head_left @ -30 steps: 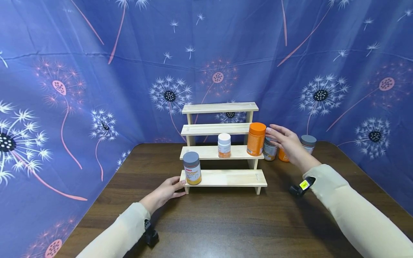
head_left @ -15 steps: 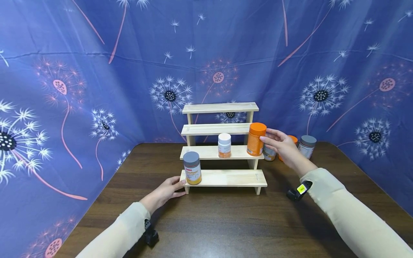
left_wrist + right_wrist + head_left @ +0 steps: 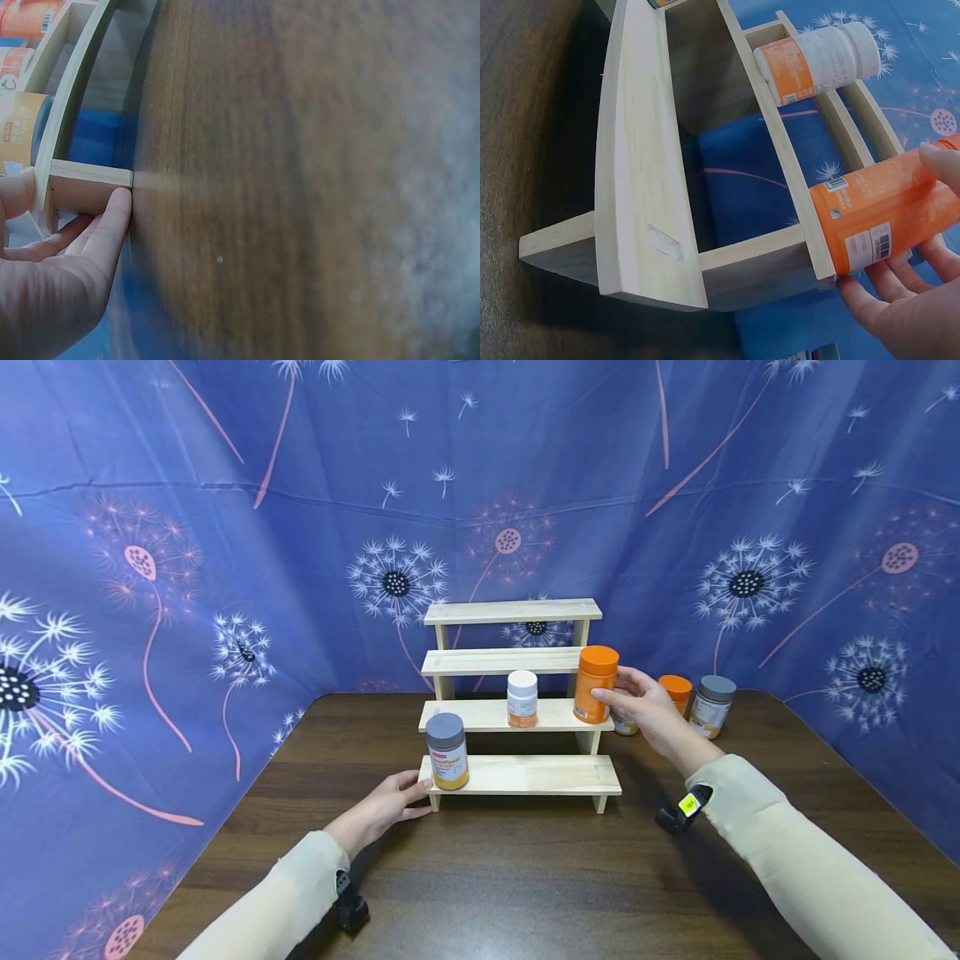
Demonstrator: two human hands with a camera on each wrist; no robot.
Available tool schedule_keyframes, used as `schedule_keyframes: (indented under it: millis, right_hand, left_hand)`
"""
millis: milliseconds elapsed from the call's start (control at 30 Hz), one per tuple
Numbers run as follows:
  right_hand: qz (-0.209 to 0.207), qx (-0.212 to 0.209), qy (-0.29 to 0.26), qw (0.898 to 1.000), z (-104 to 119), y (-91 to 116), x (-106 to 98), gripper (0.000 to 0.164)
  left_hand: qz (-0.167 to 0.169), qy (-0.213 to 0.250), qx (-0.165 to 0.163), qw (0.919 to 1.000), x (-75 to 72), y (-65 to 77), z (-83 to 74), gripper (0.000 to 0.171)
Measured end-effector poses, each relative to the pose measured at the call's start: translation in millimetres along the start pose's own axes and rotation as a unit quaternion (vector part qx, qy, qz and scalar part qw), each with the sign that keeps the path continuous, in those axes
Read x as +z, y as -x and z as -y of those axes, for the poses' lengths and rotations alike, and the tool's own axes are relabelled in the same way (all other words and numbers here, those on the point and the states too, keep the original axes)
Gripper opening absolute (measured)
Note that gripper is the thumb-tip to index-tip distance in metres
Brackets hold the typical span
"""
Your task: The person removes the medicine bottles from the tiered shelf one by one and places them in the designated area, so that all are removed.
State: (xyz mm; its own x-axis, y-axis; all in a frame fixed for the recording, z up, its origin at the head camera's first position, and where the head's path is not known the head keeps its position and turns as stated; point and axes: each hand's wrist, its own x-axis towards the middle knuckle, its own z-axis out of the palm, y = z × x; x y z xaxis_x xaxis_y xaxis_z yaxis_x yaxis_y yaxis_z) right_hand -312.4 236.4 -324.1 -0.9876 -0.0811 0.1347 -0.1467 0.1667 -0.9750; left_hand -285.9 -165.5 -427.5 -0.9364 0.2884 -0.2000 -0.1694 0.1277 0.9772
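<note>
A stepped wooden shelf rack (image 3: 517,771) stands on the table. On its second step from the bottom, at the right end, an upright orange bottle (image 3: 592,687) is gripped by my right hand (image 3: 654,713). The right wrist view shows the thumb on one side of the orange bottle (image 3: 885,217) and fingers against the other. My left hand (image 3: 382,808) holds the left end of the lowest step, its fingers against the rack's leg (image 3: 91,184). Beside that hand stands a grey-lidded jar (image 3: 447,760). A small white bottle (image 3: 522,700) is on the second step.
Behind my right hand, an orange-lidded jar (image 3: 677,689) and a grey-lidded jar (image 3: 711,708) stand on the brown wooden table (image 3: 525,885). Another jar there (image 3: 624,724) is mostly hidden. A blue dandelion-print cloth (image 3: 300,568) hangs behind the table.
My right hand has moved left and slightly down, from spread fingers beside the orange bottle to a grip around it. The left hand has stayed at the rack's end.
</note>
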Motion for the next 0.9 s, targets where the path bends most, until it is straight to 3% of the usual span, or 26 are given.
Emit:
schedule_keyframes:
  millis: [300,600,900]
  right_hand:
    - [-0.013,0.003,0.045,0.999,-8.3,-2.4,5.5,0.077]
    - [-0.052,0.008,0.053,0.997,-8.5,1.7,9.3,0.078]
    - [-0.097,-0.002,0.048,0.994,-4.5,4.8,3.7,0.078]
  left_hand:
    - [0.007,0.003,0.004,1.0,0.6,-0.1,0.5,0.048]
    - [-0.002,0.006,-0.007,1.0,2.1,0.8,1.8,0.049]
    - [0.005,0.003,0.005,1.0,0.7,0.2,0.0,0.046]
